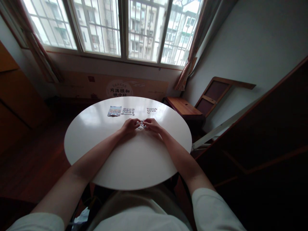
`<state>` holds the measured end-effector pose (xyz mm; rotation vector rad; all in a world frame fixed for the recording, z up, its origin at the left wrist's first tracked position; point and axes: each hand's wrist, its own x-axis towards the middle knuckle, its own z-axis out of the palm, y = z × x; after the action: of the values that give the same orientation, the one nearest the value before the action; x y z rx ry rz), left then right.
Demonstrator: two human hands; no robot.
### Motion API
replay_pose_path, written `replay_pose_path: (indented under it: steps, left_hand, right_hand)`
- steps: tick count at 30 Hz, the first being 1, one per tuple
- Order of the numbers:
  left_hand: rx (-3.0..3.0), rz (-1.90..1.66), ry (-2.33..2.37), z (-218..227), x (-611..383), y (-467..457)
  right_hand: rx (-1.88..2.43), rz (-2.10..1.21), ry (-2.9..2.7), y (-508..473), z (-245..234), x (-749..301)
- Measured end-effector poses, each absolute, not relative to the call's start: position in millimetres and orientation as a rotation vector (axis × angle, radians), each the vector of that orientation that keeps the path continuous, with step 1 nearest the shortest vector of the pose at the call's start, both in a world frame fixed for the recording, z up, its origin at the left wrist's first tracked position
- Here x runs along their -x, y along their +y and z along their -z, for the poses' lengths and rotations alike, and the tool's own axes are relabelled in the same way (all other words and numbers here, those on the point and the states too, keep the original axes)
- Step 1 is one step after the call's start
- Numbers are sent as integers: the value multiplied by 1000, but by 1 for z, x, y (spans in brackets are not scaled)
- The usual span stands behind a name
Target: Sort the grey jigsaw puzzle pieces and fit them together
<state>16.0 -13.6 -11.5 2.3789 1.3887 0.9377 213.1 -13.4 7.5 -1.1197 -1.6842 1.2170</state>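
Note:
My left hand (130,125) and my right hand (153,124) meet near the middle of a round white table (134,160). Fingers of both are closed on small jigsaw puzzle pieces (140,127) that lie between them; the exact grip is too small to make out fully. Beyond the left hand, puzzle pieces (128,111) are laid out in rows. A smaller group of pieces (151,110) sits beyond the right hand. Left of the rows lies a colourful picture sheet or packet (114,111).
A barred window (101,29) with curtains is behind the table. Below it stands a tan board (149,86) with Chinese lettering. To the right are a wooden bench or chair (184,106) and a large dark slanted panel (260,154).

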Motion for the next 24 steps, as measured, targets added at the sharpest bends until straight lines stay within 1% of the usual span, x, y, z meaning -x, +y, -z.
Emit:
replay_pose_path:
  steps: [4, 11, 17, 24]
  left_hand:
    - [-2377, -929, 1396, 10, -16, -15]
    - [-2387, -921, 1408, 12, -16, -13]
    - [-2393, -914, 1404, 11, -16, -14]
    - [-2378, -926, 1400, 11, -16, -15]
  right_hand:
    - [1101, -1210, -1698, -14, -8, -213]
    - [1066, -1323, -1626, -15, -6, -213]
    - [1082, -1252, -1657, -14, -7, -213]
    - [1099, -1273, -1650, -15, -7, -212]
